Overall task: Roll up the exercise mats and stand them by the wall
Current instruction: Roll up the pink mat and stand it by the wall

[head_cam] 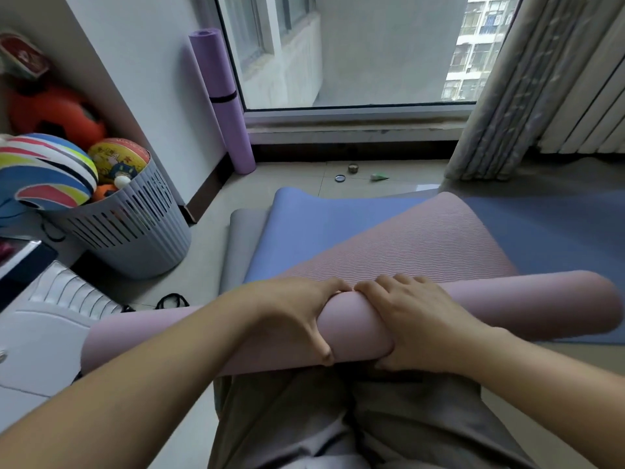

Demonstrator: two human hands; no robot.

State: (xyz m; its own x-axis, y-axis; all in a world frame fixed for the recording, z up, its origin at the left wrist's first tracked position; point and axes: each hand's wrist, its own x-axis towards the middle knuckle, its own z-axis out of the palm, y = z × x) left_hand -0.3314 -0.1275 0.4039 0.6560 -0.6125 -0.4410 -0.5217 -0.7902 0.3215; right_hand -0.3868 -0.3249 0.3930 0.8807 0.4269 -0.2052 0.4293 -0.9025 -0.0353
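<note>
A pink exercise mat lies across my lap, mostly rolled, with its ribbed free end spread out ahead. My left hand and my right hand grip the middle of the roll side by side, fingers over the top and thumbs underneath. Under it lie a blue mat and a grey mat, both flat on the floor. A rolled purple mat with a black strap stands upright against the wall beside the window.
A grey slatted basket full of balls stands at the left by the wall. Small items lie on the tile floor below the window. A curtain hangs at the right. A white object sits at my left.
</note>
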